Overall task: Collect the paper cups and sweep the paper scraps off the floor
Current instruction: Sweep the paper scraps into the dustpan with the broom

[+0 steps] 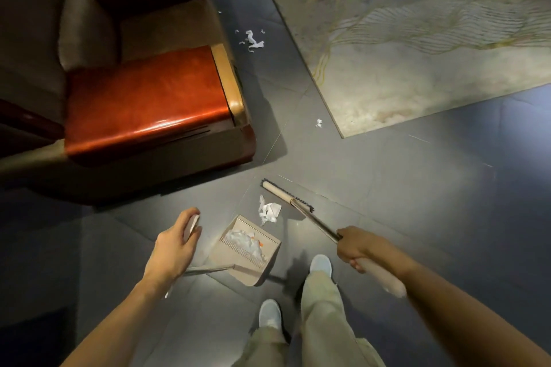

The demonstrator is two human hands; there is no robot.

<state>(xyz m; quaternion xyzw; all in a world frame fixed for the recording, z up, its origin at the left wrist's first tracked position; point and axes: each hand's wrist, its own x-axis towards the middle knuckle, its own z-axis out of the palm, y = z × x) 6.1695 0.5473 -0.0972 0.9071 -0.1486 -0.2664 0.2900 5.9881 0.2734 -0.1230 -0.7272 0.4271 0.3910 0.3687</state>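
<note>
A crumpled paper scrap (269, 211) lies on the dark tiled floor (387, 173), between the broom head (286, 195) and the open mouth of the dustpan (238, 270), which already holds a heap of white paper (244, 240). Your right hand (354, 247) is wrapped tight round the broom handle, its bristles on the tiles just beyond the scrap. Your left hand (176, 243) has its fingers curled over the pale top of the dustpan's long handle. A single shred (319, 123) sits near the corner of the patterned rug (417, 53). More torn pieces (252, 40) are scattered farther off, in the strip of floor between the rug and the red-cushioned sofa (143, 104).
</note>
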